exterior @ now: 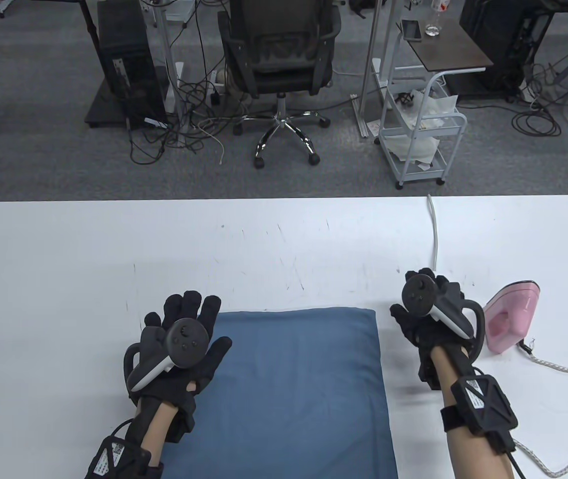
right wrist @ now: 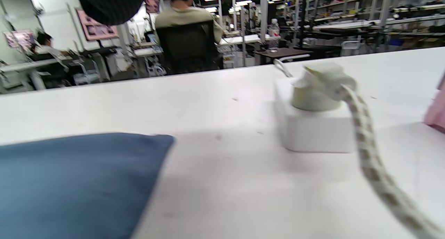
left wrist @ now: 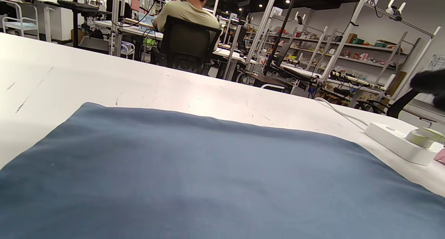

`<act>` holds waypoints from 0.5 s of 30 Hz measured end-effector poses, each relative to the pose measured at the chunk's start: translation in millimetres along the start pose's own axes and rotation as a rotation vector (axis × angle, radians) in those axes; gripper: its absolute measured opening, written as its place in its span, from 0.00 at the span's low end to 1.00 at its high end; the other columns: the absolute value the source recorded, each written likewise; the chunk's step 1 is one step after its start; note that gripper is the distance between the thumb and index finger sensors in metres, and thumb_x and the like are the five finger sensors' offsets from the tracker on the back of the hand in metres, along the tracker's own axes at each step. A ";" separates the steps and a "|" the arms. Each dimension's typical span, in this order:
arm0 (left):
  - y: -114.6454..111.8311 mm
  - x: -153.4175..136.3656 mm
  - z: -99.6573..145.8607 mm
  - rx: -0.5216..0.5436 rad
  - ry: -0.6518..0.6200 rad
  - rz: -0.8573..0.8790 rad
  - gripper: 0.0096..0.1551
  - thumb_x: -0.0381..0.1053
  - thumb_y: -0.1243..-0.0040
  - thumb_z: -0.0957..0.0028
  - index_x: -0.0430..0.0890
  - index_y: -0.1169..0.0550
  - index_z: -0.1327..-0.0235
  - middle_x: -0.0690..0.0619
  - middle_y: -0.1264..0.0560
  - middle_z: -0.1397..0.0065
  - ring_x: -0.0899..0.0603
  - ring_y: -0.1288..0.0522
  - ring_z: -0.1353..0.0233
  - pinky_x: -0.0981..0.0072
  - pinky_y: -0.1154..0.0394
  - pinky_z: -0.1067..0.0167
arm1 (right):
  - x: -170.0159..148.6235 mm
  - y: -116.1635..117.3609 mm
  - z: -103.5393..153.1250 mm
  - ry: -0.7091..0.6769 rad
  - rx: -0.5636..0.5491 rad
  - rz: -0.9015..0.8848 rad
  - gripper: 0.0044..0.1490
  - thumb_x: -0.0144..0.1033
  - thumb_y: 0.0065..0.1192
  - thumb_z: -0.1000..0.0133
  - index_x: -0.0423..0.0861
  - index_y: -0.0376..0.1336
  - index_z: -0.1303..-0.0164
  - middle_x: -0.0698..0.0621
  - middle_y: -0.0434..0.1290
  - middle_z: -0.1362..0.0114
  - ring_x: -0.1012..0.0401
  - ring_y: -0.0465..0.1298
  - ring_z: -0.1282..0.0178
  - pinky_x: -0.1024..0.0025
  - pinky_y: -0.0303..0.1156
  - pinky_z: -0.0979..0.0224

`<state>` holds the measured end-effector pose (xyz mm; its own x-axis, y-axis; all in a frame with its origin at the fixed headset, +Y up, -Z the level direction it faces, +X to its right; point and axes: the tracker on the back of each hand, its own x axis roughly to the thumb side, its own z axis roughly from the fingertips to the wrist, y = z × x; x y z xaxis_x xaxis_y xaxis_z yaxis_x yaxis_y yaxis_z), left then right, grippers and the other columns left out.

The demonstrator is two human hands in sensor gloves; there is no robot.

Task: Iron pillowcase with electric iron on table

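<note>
A blue pillowcase lies flat at the table's near middle; it also shows in the left wrist view and the right wrist view. A pink electric iron stands on the table to its right. My left hand is open with fingers spread, over the pillowcase's far left corner. My right hand holds nothing and hovers between the pillowcase and the iron, above a white power strip. The iron's plug sits in the strip, and its braided cord runs off to the right.
A white cable runs from the strip over the table's far edge. The braided cord trails across the table's right side. Beyond the table stand an office chair and a white cart.
</note>
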<state>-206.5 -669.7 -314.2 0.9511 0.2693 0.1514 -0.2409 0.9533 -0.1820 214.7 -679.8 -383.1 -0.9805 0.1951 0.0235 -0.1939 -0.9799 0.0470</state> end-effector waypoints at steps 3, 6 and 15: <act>1.7 0.6 0.9 0.008 -0.003 0.002 0.46 0.70 0.64 0.46 0.62 0.67 0.24 0.50 0.73 0.16 0.35 0.74 0.18 0.26 0.71 0.28 | 23.4 -10.2 30.3 -0.087 -0.054 -0.028 0.54 0.53 0.52 0.43 0.41 0.35 0.17 0.36 0.37 0.12 0.32 0.38 0.18 0.26 0.41 0.24; 2.1 1.5 1.6 0.015 -0.008 0.002 0.46 0.70 0.64 0.46 0.62 0.67 0.24 0.50 0.73 0.16 0.34 0.74 0.18 0.26 0.71 0.28 | 43.8 -15.0 58.4 -0.168 -0.093 -0.038 0.55 0.54 0.51 0.43 0.41 0.34 0.17 0.36 0.34 0.12 0.32 0.37 0.18 0.26 0.40 0.25; -1.2 4.1 2.5 0.014 -0.010 -0.014 0.46 0.70 0.64 0.46 0.62 0.67 0.25 0.50 0.73 0.16 0.35 0.74 0.18 0.26 0.71 0.28 | 63.1 -20.8 87.2 -0.232 -0.123 -0.034 0.57 0.55 0.50 0.42 0.40 0.32 0.17 0.36 0.32 0.12 0.31 0.34 0.19 0.25 0.38 0.25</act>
<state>-202.8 -669.4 -311.0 0.9525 0.2571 0.1634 -0.2302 0.9588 -0.1665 159.7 -643.6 -295.4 -0.9425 0.2181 0.2531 -0.2427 -0.9676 -0.0697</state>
